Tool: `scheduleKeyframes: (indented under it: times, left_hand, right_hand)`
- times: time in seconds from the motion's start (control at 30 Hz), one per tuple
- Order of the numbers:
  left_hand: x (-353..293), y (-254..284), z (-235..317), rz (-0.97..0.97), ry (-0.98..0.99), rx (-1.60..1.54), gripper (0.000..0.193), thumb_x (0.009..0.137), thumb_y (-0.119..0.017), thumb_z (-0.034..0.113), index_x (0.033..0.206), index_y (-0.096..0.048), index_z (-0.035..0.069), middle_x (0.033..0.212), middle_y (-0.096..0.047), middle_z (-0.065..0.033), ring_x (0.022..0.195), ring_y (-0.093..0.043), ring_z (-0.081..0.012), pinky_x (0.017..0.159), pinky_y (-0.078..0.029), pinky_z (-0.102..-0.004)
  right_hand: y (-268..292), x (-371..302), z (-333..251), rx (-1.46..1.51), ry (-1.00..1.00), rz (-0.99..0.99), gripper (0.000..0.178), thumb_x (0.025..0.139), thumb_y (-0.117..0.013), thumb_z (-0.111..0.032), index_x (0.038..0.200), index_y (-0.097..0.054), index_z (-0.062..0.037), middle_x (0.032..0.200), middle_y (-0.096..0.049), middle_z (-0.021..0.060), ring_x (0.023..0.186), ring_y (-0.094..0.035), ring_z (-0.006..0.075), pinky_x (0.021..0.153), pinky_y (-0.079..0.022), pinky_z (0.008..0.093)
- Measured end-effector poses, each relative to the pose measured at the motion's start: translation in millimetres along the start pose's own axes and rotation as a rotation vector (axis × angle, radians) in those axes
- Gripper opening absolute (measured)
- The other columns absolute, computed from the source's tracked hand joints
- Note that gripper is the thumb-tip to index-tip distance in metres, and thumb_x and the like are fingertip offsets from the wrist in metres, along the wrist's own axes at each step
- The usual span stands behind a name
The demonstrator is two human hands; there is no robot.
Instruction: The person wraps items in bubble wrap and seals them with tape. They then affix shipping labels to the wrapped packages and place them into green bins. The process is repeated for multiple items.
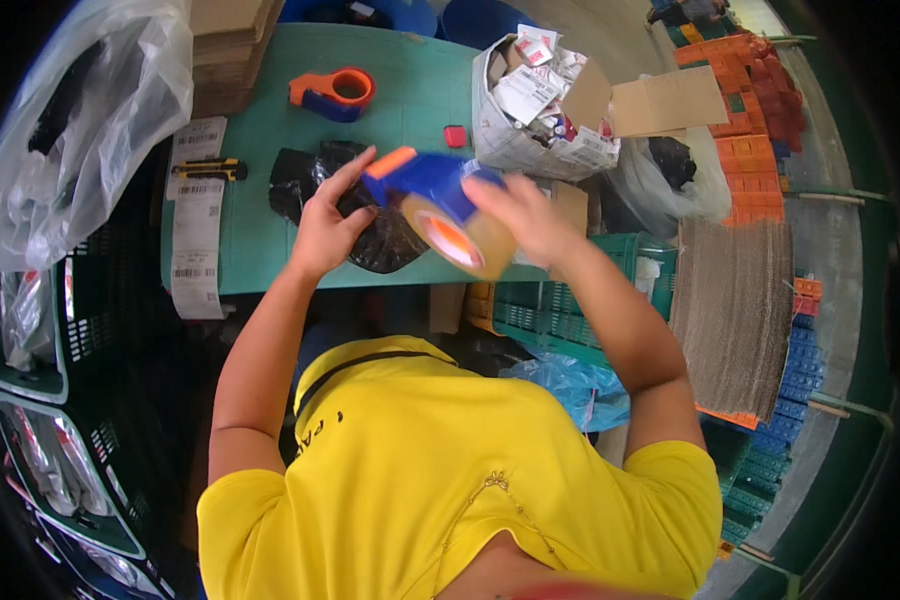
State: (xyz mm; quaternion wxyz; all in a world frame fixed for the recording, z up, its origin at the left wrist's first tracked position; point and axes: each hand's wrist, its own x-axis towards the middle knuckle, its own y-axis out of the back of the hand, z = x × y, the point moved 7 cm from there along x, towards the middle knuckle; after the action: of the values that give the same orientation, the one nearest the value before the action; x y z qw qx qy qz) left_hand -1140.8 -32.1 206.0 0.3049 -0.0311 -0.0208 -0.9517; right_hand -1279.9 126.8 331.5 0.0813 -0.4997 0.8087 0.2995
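Observation:
My right hand (530, 215) grips a blue and orange tape dispenser (435, 180) loaded with a wide roll of tape. It is raised over the table's front edge, its orange end pointing left. Beneath the dispenser lies a shiny black plastic-wrapped package (390, 248), partly covered from view. My left hand (328, 225) is at the package's near left side, thumb and forefinger spread apart. That forefinger comes close to the dispenser's orange end; whether they touch is unclear.
On the green table (410, 80) are a second tape dispenser (335, 93), a yellow-black utility knife (210, 169), a label strip (198, 225) and a small red object (455, 136). A white container (500, 130) full of packets stands right. Stacked cardboard (735, 310) and green crates (545, 315) flank me.

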Motion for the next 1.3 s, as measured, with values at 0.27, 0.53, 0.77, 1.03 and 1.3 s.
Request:
scheduleKeyframes:
  times: [0.27, 0.53, 0.77, 1.03, 1.3]
  left_hand:
    - [20, 8, -19, -0.09, 0.034, -0.168, 0.063, 0.076, -0.062, -0.005, 0.136, -0.056, 0.014, 0.136, -0.055, -0.009, 0.124, -0.05, -0.0235, 0.107, -0.038, -0.0334]
    - [-44, 20, -16, 0.007, 0.019, -0.132, 0.056, 0.076, -0.06, 0.019, 0.132, -0.058, 0.008, 0.139, -0.05, -0.0137, 0.134, -0.04, -0.0247, 0.114, -0.025, -0.0406]
    - [-101, -21, -141, 0.159, 0.777, -0.983, 0.079, 0.092, -0.047, 0.064, 0.144, -0.04, 0.004, 0.145, -0.047, -0.0116, 0.132, -0.044, -0.0263, 0.112, -0.031, -0.0429]
    - [-34, 43, -59, 0.08, 0.132, -0.331, 0.076, 0.074, -0.083, 0.022, 0.134, -0.041, 0.002, 0.115, -0.059, -0.0077, 0.083, -0.062, -0.0165, 0.068, -0.052, -0.0231]
    - [-45, 44, -72, 0.107, 0.026, -0.3, 0.118, 0.065, -0.084, 0.058, 0.148, -0.027, -0.004, 0.143, -0.044, -0.0144, 0.136, -0.038, -0.0238, 0.114, -0.027, -0.0366]
  right_hand:
    - [-45, -34, 134, 0.026, -0.278, -0.285, 0.052, 0.096, -0.059, -0.043, 0.125, -0.059, 0.0008, 0.1, -0.068, 0.006, 0.09, -0.062, 0.0154, 0.084, -0.05, 0.0338]
    - [-73, 92, 224, -0.778, 0.174, 0.398, 0.047, 0.083, -0.068, -0.043, 0.102, -0.056, -0.0019, 0.1, -0.064, 0.0193, 0.096, -0.063, 0.038, 0.083, -0.048, 0.0448]
    - [-120, 122, 212, 1.018, -0.248, -0.387, 0.062, 0.092, -0.056, -0.043, 0.14, -0.044, -0.0051, 0.137, -0.053, 0.01, 0.123, -0.051, 0.0264, 0.108, -0.035, 0.0363]
    - [-72, 127, 130, 0.69, 0.386, -0.235, 0.063, 0.089, -0.069, -0.014, 0.145, -0.042, -0.0023, 0.144, -0.046, 0.0066, 0.131, -0.044, 0.0169, 0.108, -0.036, 0.0331]
    - [-74, 91, 79, 0.134, 0.723, 0.093, 0.032, 0.088, -0.071, -0.021, 0.12, -0.069, -0.0176, 0.133, -0.046, 0.0131, 0.122, -0.047, 0.0233, 0.103, -0.038, 0.0362]
